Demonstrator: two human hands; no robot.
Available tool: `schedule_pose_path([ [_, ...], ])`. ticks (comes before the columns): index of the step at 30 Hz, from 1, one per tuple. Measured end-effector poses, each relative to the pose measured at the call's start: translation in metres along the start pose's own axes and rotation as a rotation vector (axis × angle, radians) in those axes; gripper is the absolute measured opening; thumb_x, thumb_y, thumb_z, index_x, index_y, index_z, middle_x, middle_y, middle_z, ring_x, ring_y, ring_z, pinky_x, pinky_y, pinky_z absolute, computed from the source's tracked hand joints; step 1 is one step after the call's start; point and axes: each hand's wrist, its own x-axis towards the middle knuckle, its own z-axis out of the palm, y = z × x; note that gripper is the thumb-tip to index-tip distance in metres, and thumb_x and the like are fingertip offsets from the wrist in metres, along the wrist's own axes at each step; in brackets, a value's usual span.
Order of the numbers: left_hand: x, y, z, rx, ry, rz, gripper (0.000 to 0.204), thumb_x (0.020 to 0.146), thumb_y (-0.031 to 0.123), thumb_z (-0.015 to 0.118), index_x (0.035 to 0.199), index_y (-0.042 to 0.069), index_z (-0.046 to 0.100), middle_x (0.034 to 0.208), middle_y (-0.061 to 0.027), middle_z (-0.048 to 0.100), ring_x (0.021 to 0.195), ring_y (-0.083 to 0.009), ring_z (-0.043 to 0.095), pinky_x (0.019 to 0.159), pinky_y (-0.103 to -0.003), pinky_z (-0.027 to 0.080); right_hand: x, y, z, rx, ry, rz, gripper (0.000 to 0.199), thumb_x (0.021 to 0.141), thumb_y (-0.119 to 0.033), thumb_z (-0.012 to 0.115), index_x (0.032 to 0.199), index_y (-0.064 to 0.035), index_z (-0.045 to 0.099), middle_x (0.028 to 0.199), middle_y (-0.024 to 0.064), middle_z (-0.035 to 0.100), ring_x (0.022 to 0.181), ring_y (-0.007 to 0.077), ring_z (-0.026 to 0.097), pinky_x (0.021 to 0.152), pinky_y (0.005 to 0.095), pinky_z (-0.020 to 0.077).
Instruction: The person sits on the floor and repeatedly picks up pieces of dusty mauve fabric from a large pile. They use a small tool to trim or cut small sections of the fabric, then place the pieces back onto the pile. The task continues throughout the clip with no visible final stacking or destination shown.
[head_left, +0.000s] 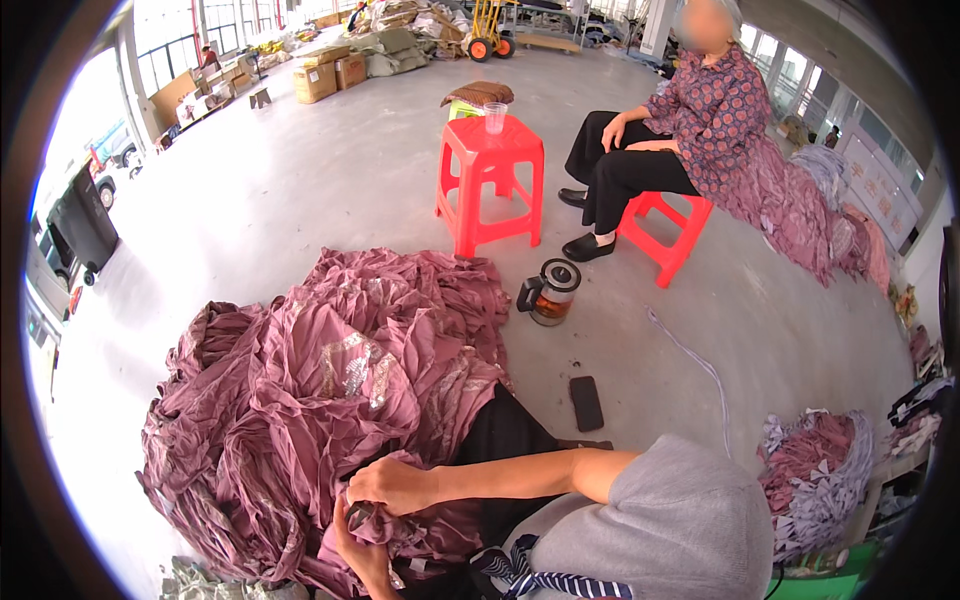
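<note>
A grey sleeve (680, 510) fills the lower right, with a striped navy-and-white fabric tie (570, 582) beside it. The right hand (392, 485) is clamped on a gathered fold of mauve cloth (290, 400), a large crumpled heap that spreads across the left foreground and carries silvery patches. The left hand (365, 555) is against the same fold, just below the right.

Beyond the heap stands a red stool (493, 136) bearing a clear cup (495, 118). Near it on the floor are a glass kettle (551, 292) with dark amber liquid and a black phone-like slab (586, 403). A lilac strip (700, 362) trails toward a mixed lilac and mauve pile (815, 480). A seated person (715, 130) in a patterned top occupies another red stool (668, 235), more mauve cloth behind them.

The left hand's fingers are partly covered by fabric, so I cannot tell how tightly they close; its forearm is cut off below. The green thing under the brown pad (480, 94) is hard to make out.

The smooth grey floor (640, 350) runs back to cardboard boxes (315, 83), a yellow hand truck (487, 25) and tall windows (165, 55).
</note>
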Motion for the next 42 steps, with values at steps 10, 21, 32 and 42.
schedule_pose_path([
  [10,-0.023,-0.132,-0.041,-0.475,0.53,-0.231,0.037,0.071,0.016,0.052,0.103,-0.002,0.058,0.103,-0.0101,0.056,0.094,-0.0211,0.052,0.081,-0.033,0.042,-0.054,0.088,0.001,-0.339,0.091,0.486,0.014,0.07,-0.003,0.051,0.085,-0.0032,0.051,0.08,0.016,0.059,0.08,0.036,0.059,0.064,0.0448,0.0461],
  [21,-0.043,-0.098,-0.106,0.512,0.488,-0.585,0.037,0.07,0.018,0.056,0.103,0.002,0.061,0.1,-0.0135,0.06,0.09,-0.0277,0.056,0.08,-0.039,0.044,-0.095,0.122,-0.017,1.545,0.513,0.638,0.014,0.088,-0.016,0.051,0.084,-0.0027,0.054,0.063,0.0048,0.056,0.054,0.014,0.056,0.046,0.0257,0.0442],
  [32,-0.055,-0.095,-0.12,0.671,0.403,-0.587,0.036,0.07,0.022,0.059,0.102,0.007,0.065,0.095,-0.0151,0.066,0.084,-0.0336,0.061,0.077,-0.044,0.047,-0.075,0.043,-0.023,0.59,0.166,0.496,0.007,0.08,-0.005,0.059,0.08,-0.0023,0.052,0.08,-0.0005,0.057,0.081,0.005,0.049,0.074,0.0231,0.0404],
  [42,-0.049,-0.084,-0.103,0.689,0.339,-0.546,0.041,0.069,0.021,0.057,0.108,0.008,0.064,0.097,-0.0172,0.065,0.085,-0.0353,0.062,0.075,-0.046,0.048,-0.082,0.021,-0.048,0.203,-0.127,0.326,0.017,0.067,-0.001,0.058,0.083,-0.0019,0.051,0.079,0.0142,0.056,0.079,0.0328,0.056,0.066,0.0363,0.0424],
])
